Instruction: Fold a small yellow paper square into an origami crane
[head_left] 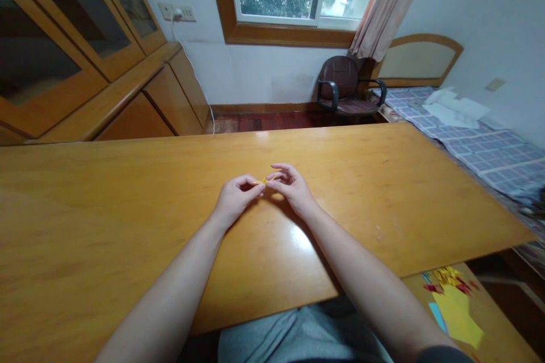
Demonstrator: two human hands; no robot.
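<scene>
A small piece of folded yellow paper (264, 180) is pinched between my two hands, just above the middle of the wooden table (128, 210). My left hand (239, 195) grips its left side between thumb and fingers. From the right, my right hand (292, 187) holds the other side with thumb and index finger, its other fingers loosely curled and raised. The fingertips hide most of the paper, so its exact folded shape cannot be made out.
At the lower right, a lower surface holds yellow paper sheets (457, 315) and small folded yellow and red pieces (449, 278). Beyond the table stand a brown armchair (343, 82), a bed (481, 136) and a wooden cabinet (140, 108). A white cord (193, 68) hangs from the wall socket.
</scene>
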